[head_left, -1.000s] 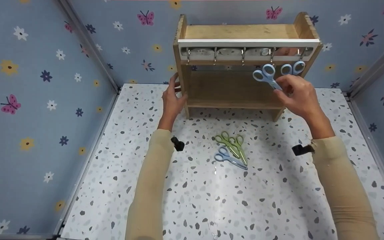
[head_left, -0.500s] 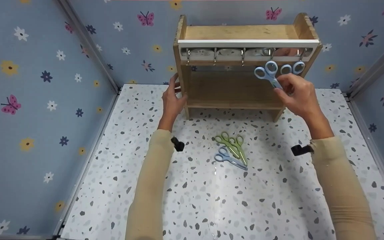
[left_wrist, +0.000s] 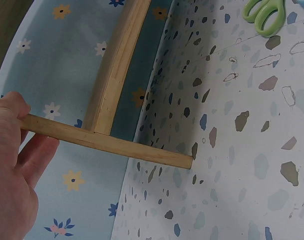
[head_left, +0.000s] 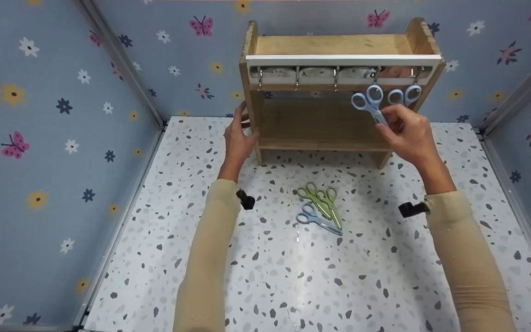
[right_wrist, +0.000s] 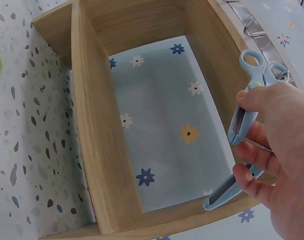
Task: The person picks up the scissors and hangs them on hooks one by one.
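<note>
The left hand [head_left: 239,140] grips the side panel of a pale wooden rack [head_left: 334,44]; a firm hold there should stop it shifting. Between the hands, nearer the person, two pairs of lime-green plastic scissors [head_left: 333,211] and one light-blue plastic pair [head_left: 322,223] lie on the white speckled counter [head_left: 265,258]. At the right hand [head_left: 410,133], thumb and fingers pinch another light-blue pair [head_left: 373,110] by the blades, loops up at a silver metal hook [head_left: 377,75]. Seating one loop fully before loosening the pinch seems wise; whether it is seated, I cannot tell. The left wrist view shows fingers on both faces of the panel; the right wrist view reveals a hanging light-blue pair's blades [right_wrist: 228,194] beside the right fingers, hidden in the head view.
</note>
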Action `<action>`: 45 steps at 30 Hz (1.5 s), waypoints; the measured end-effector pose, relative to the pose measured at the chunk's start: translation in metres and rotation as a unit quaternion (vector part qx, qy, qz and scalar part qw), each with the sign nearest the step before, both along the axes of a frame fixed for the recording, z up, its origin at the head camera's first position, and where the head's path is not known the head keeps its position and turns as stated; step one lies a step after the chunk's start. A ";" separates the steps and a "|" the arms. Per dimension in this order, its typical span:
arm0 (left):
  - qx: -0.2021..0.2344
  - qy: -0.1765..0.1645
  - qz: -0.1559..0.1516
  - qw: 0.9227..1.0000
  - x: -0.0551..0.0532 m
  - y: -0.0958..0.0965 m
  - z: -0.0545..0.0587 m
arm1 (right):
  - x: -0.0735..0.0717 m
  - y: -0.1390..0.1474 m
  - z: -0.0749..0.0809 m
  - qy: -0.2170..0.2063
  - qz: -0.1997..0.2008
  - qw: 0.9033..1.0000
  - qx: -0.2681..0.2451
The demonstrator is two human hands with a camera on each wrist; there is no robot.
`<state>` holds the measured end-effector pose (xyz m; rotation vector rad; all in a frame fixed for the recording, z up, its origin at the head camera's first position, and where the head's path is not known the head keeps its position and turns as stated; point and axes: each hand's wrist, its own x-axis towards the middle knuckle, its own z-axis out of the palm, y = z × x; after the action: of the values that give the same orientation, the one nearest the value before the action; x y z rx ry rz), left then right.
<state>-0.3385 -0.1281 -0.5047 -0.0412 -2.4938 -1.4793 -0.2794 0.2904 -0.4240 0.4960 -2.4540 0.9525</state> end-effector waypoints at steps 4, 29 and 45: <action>-0.007 0.019 -0.001 1.000 0.000 -0.001 -0.002 | -0.001 -0.001 -0.003 -0.005 -0.003 1.000 0.000; -0.003 0.027 -0.010 1.000 0.000 -0.002 -0.003 | -0.001 -0.011 -0.013 -0.032 -0.026 0.999 -0.030; -0.006 0.019 -0.004 1.000 0.001 -0.001 -0.001 | -0.005 -0.020 -0.020 -0.043 -0.022 0.997 -0.059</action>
<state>-0.3376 -0.1288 -0.5056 -0.0816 -2.4759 -1.4520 -0.2846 0.2707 -0.4439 0.3653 -2.4545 1.1148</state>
